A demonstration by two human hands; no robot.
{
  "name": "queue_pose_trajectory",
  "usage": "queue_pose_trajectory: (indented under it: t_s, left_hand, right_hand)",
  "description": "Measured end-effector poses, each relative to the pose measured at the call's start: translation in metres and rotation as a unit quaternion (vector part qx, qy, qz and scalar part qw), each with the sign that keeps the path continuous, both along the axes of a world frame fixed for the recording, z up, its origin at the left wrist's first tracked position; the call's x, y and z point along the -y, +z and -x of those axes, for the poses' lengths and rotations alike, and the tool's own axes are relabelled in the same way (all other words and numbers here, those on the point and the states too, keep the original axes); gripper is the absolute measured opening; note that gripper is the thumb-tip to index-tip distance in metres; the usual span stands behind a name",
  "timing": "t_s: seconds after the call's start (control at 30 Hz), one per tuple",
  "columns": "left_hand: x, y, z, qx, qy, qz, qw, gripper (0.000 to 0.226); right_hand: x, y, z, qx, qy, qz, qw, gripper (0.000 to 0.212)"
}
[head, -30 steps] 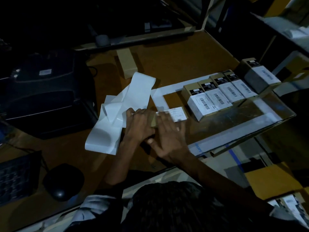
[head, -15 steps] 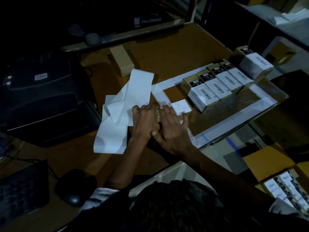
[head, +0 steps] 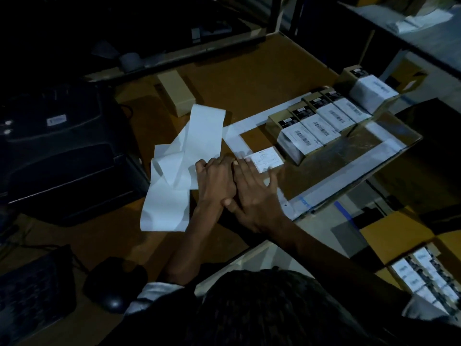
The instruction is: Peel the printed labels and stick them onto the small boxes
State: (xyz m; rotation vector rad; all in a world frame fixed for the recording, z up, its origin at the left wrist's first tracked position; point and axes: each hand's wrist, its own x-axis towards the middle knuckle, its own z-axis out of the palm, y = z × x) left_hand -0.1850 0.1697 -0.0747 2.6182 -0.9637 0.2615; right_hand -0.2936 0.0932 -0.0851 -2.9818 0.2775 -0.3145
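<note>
Both hands lie side by side on the brown desk [head: 249, 78], touching each other. Flat and with fingers straight, the right hand [head: 252, 193] presses down on a white printed label [head: 268, 159] that covers a small box; only the label's far end shows beyond the fingertips, and the box beneath is almost wholly hidden. Beside it, the left hand [head: 215, 178] has its fingers bent over the near end of that box, though whether they actually clasp it cannot be told.

Just left of the left hand, and partly under it, lies a crumpled strip of white backing paper [head: 179, 166], trailing toward the black label printer [head: 62, 151]. Just right of the pressed label stands a row of labelled boxes [head: 321, 121], packed against one another inside a white tape outline [head: 234, 137], with one larger labelled box [head: 371, 89] at the far end. An unlabelled brown box [head: 178, 92] sits farther back. Near the desk's front edge are a black mouse [head: 112, 293] and a keyboard [head: 32, 290]. More labelled boxes [head: 424, 273] lie low at the right.
</note>
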Motion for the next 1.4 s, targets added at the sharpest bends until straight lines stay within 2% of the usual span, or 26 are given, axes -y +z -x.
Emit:
queue_pose_trajectory:
  t_s: [0.07, 0.17, 0.27, 0.4, 0.47, 0.6, 0.7, 0.8, 0.87, 0.9, 1.0, 1.1, 1.4]
  left_hand:
    - [0.000, 0.001, -0.003, -0.021, 0.007, -0.035, 0.999, 0.023]
    - [0.000, -0.001, -0.005, -0.024, -0.001, -0.030, 0.999, 0.038]
    - [-0.001, -0.005, -0.005, -0.031, 0.001, -0.003, 1.000, 0.035]
    - [0.003, 0.001, 0.000, -0.035, 0.027, 0.001, 0.999, 0.012]
    - [0.003, 0.001, 0.003, -0.026, 0.034, 0.009, 0.999, 0.012]
    - [0.003, 0.000, 0.004, -0.079, 0.043, 0.000, 0.996, 0.042]
    - [0.002, 0.004, 0.008, -0.103, 0.041, -0.003, 0.994, 0.050]
    - [0.000, 0.015, 0.014, -0.163, 0.033, -0.010, 0.986, 0.073]
    - [0.001, 0.021, 0.016, -0.190, 0.020, 0.020, 0.981, 0.082]
    - [0.003, 0.021, 0.017, -0.195, 0.012, 0.037, 0.980, 0.082]
    - [0.013, 0.020, 0.016, -0.192, -0.002, 0.077, 0.978, 0.069]
    - [0.019, 0.018, 0.015, -0.193, -0.008, 0.113, 0.975, 0.062]
    - [0.016, 0.017, 0.017, -0.174, -0.031, 0.139, 0.974, 0.059]
  right_hand:
    - [0.019, 0.003, 0.005, 0.011, 0.004, 0.006, 1.000, 0.086]
    - [0.063, 0.011, 0.009, -0.019, -0.059, -0.008, 0.998, 0.091]
    - [0.069, 0.013, 0.004, -0.052, -0.077, -0.027, 0.995, 0.095]
    - [0.020, 0.010, 0.002, -0.046, 0.039, -0.056, 0.997, 0.097]
    - [0.021, 0.008, 0.005, -0.039, 0.083, -0.045, 0.995, 0.094]
    - [0.069, 0.007, 0.015, -0.039, 0.045, -0.041, 0.997, 0.093]
    - [0.089, 0.009, 0.016, -0.016, -0.005, -0.114, 0.993, 0.090]
    - [0.108, 0.019, 0.016, 0.082, -0.022, -0.205, 0.975, 0.061]
    - [0.129, 0.022, 0.011, 0.085, -0.011, -0.270, 0.959, 0.050]
    - [0.142, 0.023, 0.006, 0.070, 0.002, -0.288, 0.955, 0.048]
    - [0.178, 0.033, -0.017, 0.005, 0.100, -0.250, 0.963, 0.044]
    - [0.194, 0.041, -0.034, -0.050, 0.174, -0.255, 0.950, 0.048]
    - [0.203, 0.033, -0.046, -0.038, 0.205, -0.249, 0.946, 0.057]
